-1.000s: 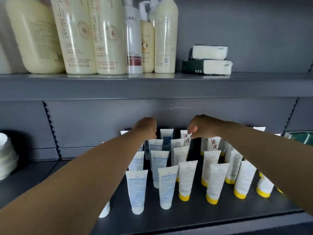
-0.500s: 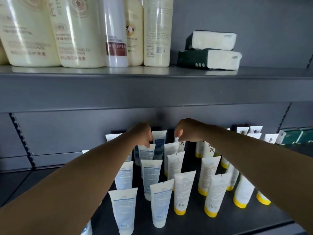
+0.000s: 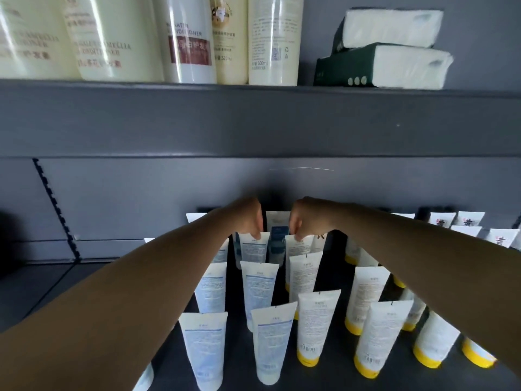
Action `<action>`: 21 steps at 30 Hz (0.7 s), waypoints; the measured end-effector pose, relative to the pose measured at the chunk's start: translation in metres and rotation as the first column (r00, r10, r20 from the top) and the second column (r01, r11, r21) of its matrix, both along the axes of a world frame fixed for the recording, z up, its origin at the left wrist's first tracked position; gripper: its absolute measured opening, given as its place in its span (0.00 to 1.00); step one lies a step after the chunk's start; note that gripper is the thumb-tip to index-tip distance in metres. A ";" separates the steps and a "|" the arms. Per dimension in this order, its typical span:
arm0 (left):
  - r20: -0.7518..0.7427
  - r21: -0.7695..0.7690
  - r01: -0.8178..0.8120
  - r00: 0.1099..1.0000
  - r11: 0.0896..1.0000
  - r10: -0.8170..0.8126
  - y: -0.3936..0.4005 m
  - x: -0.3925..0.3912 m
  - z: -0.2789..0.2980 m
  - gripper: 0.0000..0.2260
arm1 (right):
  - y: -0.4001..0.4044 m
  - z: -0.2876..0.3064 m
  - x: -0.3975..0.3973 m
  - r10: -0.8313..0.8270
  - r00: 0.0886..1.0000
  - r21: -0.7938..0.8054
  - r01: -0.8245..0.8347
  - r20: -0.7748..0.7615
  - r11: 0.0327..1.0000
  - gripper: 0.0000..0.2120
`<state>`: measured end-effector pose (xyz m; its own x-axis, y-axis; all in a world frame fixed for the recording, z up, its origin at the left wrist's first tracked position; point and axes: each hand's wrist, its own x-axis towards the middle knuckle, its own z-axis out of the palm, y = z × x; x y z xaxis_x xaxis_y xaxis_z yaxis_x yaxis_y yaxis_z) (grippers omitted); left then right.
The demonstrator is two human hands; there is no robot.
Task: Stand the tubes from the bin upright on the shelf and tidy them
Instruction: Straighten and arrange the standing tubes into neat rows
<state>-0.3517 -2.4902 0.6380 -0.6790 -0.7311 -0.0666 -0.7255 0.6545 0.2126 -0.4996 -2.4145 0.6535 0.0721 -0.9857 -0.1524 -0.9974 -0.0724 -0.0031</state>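
Note:
Several white tubes stand cap-down in rows on the dark lower shelf: blue-printed ones on the left, yellow-capped ones on the right. My left hand pinches the top edge of a blue-printed tube in a back row. My right hand pinches the top edge of a white tube beside it. A dark-blue-labelled tube stands between the two hands, further back. Both forearms reach over the front rows. The bin is out of view.
The upper shelf hangs low over the tubes and carries several large cream bottles and two stacked tissue packs. More tubes with red characters stand at the back right. A grey back panel closes the shelf.
The camera has moved closer and tilted. Both hands have dropped slightly from the back row and now pinch the tops of two neighbouring tubes.

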 end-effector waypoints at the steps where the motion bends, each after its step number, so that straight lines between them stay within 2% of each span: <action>1: -0.004 0.002 -0.002 1.000 1.000 0.002 0.001 0.000 0.000 0.15 | 0.000 0.000 0.000 0.003 1.000 -0.002 -0.003 -0.010 1.000 0.11; 13: -0.013 0.019 -0.026 1.000 0.999 0.026 0.005 -0.001 -0.004 0.14 | 0.009 0.009 -0.015 -0.043 0.995 -0.023 0.041 -0.088 0.999 0.10; 21: 0.023 -0.004 -0.043 0.999 0.999 0.043 0.004 -0.004 -0.002 0.16 | 0.011 0.002 -0.036 -0.246 0.960 -0.035 0.244 -0.131 0.969 0.12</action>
<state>-0.3555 -2.4867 0.6357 -0.6452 -0.7599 -0.0794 -0.7578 0.6233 0.1930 -0.5359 -2.4032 0.6559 -0.1919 -0.9733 -0.1256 -0.9758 0.1756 0.1299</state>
